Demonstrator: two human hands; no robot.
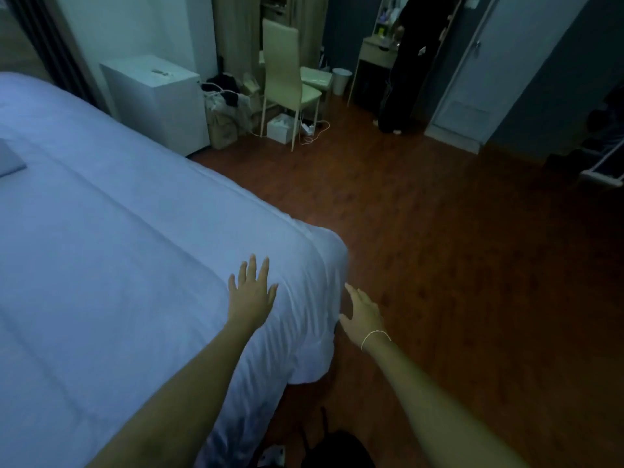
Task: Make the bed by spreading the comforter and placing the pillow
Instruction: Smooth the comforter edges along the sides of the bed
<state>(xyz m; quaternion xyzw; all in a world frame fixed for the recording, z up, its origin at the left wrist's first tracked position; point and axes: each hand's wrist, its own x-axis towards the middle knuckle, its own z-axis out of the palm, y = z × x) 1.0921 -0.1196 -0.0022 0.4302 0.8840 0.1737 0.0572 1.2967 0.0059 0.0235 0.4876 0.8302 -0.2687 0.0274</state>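
Observation:
A white comforter [118, 251] lies spread over the bed and fills the left half of the head view; its near right corner hangs over the bed's edge. My left hand [251, 293] rests flat on the comforter near that corner, fingers apart. My right hand [363, 315], with a thin bracelet on the wrist, is open beside the hanging corner, its fingertips at the fabric's edge. A flat pale corner, possibly the pillow [10, 160], shows at the far left edge, mostly cut off.
Wooden floor [439, 248] stretches to the right of the bed. A white cabinet [158, 99] stands past the bed, with a cream chair [287, 82], boxes and cables next to it. A person in dark clothes [405, 69] stands near a dresser. A dark bag [337, 447] lies by my feet.

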